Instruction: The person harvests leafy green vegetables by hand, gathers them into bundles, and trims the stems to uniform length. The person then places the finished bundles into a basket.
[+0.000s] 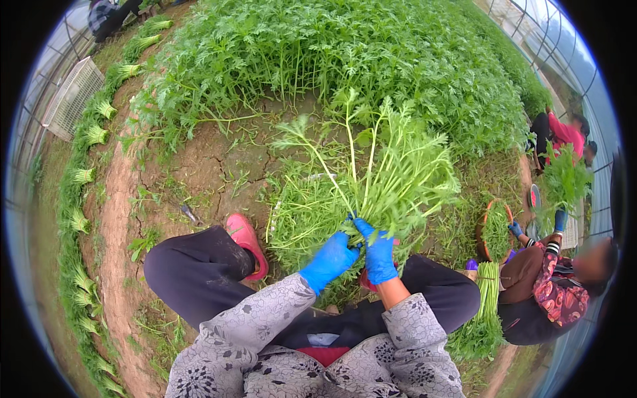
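My right hand (379, 252), in a blue glove, grips a fanned-out bunch of leafy greens (405, 174) by the lower stems. The feathery leaves point away from me, and a few paler stems stand apart on the left. Against the stem base, my left hand (329, 261), also gloved in blue, has its fingers curled around stems; the fingertips are partly hidden. Below and to the left of the bunch lies a heap of loose greens (303, 219) between my pink shoes (245, 241). Pale bits of a rim show at the heap's edge.
A dense bed of greens (348, 45) grows ahead. Tied bunches (79, 221) line the left side, near a white plastic crate (74, 97). A small hand tool (189, 214) lies on the soil. At right, a co-worker (557, 293) sits by an orange-rimmed basket (480, 234) and stacked greens (487, 298).
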Tool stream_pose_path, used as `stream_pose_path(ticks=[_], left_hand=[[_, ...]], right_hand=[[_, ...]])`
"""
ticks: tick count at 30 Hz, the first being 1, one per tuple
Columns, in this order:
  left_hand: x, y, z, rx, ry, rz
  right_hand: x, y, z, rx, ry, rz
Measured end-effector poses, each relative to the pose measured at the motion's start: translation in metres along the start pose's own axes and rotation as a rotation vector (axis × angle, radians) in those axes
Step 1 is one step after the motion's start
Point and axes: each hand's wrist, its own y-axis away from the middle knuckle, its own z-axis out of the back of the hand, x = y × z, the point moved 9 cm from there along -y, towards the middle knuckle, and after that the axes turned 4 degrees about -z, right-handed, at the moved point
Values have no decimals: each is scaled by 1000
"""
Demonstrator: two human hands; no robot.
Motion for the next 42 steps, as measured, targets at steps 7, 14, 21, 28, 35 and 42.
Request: stream_pose_path(ticks=[7, 14, 21, 28, 35, 42], left_hand=[[-6, -13, -12, 433, -954, -304], [1, -10, -21, 732, -1119, -455], [-5, 13, 24, 150, -121, -216], [-41, 13, -37, 207, 695, -160], [-38, -46, 57, -12, 1003, -133], [-72, -19, 95, 6, 1017, -224]], right_hand=[[-19, -14, 7, 8, 108, 153], [19, -9, 8, 327, 21, 54], [149, 11, -20, 173, 1572, 902], [261, 56, -57, -345, 1981, 1444], [289, 102, -59, -50, 1555, 1564], [282, 62, -86, 65, 1710, 1425]])
